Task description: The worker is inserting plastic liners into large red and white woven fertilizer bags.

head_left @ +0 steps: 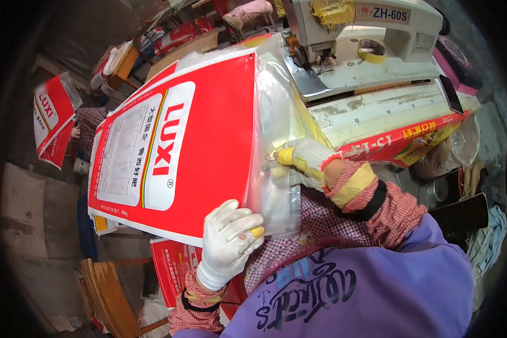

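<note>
The left hand (228,239), in a white work glove, was closed on the near lower edge of a large red and white woven sack (174,143), thumb on top and fingers curled beneath the edge. The right hand (304,158), also gloved and with yellow tape around the fingers and wrist, pinched the clear plastic inner liner (273,112) where it projected past the right-hand edge of the sack. Both grips were fully closed on the material.

The sack lay flat and tilted, printed face up, spanning from the person's lap toward the upper left. Its right edge ran just beside the bed of the industrial sewing machine (366,67), and the liner overlapped the metal plate at the needle end. A roll of yellow tape (372,52) rested on the machine bed, well apart from both hands. A second printed bag (411,141) hung along the front edge of the machine table, touching the right wrist area.

More red sacks (172,265) lay stacked under the held sack, near the left forearm. A wooden chair frame (110,293) stood at lower left. At far left another person's hand (75,133) held a similar red sack (50,118), well apart from the working area. Open floor showed to the left of the held sack, between it and that person.
</note>
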`<action>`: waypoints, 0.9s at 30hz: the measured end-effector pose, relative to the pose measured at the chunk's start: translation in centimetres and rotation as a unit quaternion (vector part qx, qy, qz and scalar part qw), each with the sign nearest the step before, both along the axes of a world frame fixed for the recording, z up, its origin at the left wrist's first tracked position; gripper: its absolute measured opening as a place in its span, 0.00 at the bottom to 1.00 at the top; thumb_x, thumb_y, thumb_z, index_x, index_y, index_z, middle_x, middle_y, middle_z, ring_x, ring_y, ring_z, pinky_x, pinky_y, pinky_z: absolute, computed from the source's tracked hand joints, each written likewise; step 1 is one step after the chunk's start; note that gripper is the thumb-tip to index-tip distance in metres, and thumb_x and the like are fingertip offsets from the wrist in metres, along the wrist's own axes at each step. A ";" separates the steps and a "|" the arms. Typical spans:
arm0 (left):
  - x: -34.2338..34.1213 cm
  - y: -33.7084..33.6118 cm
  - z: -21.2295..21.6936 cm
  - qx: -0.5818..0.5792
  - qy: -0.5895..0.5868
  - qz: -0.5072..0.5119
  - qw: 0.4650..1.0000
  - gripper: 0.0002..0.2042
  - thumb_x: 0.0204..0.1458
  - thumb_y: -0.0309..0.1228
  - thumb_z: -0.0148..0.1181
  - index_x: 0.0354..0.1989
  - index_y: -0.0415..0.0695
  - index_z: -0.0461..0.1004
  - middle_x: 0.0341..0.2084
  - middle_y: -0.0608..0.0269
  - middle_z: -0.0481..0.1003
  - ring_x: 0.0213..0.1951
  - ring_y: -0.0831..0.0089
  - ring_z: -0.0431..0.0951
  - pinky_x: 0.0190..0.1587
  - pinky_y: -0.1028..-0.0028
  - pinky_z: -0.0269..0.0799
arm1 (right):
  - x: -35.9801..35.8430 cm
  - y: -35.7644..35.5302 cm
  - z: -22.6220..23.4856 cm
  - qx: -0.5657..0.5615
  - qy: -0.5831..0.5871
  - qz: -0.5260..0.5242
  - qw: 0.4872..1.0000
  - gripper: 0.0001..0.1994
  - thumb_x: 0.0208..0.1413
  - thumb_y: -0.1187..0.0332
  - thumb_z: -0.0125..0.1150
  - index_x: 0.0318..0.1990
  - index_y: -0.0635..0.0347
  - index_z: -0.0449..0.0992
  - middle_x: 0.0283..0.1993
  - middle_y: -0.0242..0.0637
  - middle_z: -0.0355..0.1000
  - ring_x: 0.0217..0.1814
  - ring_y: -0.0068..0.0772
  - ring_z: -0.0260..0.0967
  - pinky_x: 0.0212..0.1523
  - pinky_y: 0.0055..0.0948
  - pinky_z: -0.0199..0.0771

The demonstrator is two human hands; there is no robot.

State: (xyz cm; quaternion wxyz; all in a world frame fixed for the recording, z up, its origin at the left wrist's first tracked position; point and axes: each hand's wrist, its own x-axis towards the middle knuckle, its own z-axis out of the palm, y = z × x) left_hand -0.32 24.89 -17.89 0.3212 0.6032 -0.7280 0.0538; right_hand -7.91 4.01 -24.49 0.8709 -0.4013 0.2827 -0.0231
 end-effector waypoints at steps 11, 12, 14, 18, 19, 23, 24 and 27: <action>6.4 -3.0 -0.8 0.064 0.500 0.214 0.837 0.14 0.43 0.27 0.63 0.38 0.36 0.69 0.27 0.66 0.72 0.30 0.79 0.72 0.35 0.79 0.69 | 6.0 4.1 6.3 -0.561 -0.112 0.007 0.820 0.12 0.49 0.59 0.58 0.30 0.60 0.75 0.27 0.44 0.72 0.27 0.37 0.71 0.29 0.34 0.69; 7.0 -2.4 -0.7 0.090 0.464 0.250 0.845 0.11 0.45 0.26 0.62 0.35 0.37 0.70 0.24 0.67 0.72 0.28 0.80 0.71 0.32 0.80 0.68 | 4.9 3.7 7.1 -0.488 -0.111 0.041 0.865 0.12 0.48 0.59 0.57 0.29 0.59 0.76 0.29 0.47 0.72 0.28 0.41 0.71 0.29 0.37 0.69; 7.3 -2.1 0.0 0.015 0.545 0.210 0.811 0.05 0.49 0.26 0.56 0.25 0.39 0.69 0.20 0.68 0.70 0.24 0.81 0.68 0.31 0.80 0.66 | 3.4 1.4 3.9 -0.752 -0.063 -0.027 0.656 0.12 0.51 0.60 0.52 0.33 0.57 0.77 0.30 0.45 0.73 0.30 0.46 0.70 0.32 0.40 0.69; 9.1 -0.8 0.7 -0.071 0.551 0.203 0.806 0.04 0.49 0.24 0.56 0.26 0.38 0.69 0.22 0.64 0.72 0.26 0.80 0.70 0.32 0.79 0.68 | 2.4 -0.9 3.5 -0.718 0.252 0.190 0.621 0.14 0.47 0.58 0.54 0.35 0.58 0.76 0.35 0.46 0.74 0.38 0.47 0.71 0.39 0.40 0.70; 9.2 -0.6 0.6 -0.053 0.528 0.207 0.822 0.04 0.49 0.24 0.56 0.26 0.37 0.69 0.22 0.63 0.73 0.26 0.79 0.71 0.33 0.79 0.68 | 2.6 0.1 4.2 -0.787 0.158 0.020 0.596 0.12 0.45 0.60 0.55 0.33 0.56 0.77 0.34 0.44 0.74 0.37 0.47 0.71 0.40 0.39 0.69; 8.7 -0.9 -0.8 0.110 0.492 0.178 0.845 0.05 0.50 0.26 0.56 0.32 0.38 0.68 0.30 0.63 0.73 0.31 0.80 0.71 0.36 0.79 0.69 | 5.0 3.7 6.1 -0.808 -0.033 0.010 0.588 0.09 0.43 0.62 0.56 0.31 0.52 0.78 0.30 0.43 0.74 0.35 0.43 0.71 0.42 0.38 0.69; 8.8 -0.8 -0.6 0.159 0.469 0.173 0.851 0.05 0.50 0.26 0.56 0.33 0.38 0.68 0.30 0.64 0.73 0.33 0.80 0.72 0.37 0.80 0.69 | 6.2 4.3 5.8 -0.754 -0.055 0.157 0.636 0.08 0.43 0.63 0.56 0.30 0.52 0.78 0.29 0.43 0.73 0.35 0.42 0.71 0.42 0.37 0.69; 10.3 -0.3 -0.4 0.133 0.396 0.209 0.884 0.11 0.49 0.27 0.57 0.39 0.37 0.68 0.31 0.64 0.71 0.34 0.78 0.72 0.41 0.79 0.68 | 11.2 -0.5 0.7 -0.728 -0.060 0.272 0.627 0.11 0.45 0.63 0.54 0.34 0.54 0.77 0.31 0.45 0.73 0.36 0.49 0.71 0.37 0.38 0.71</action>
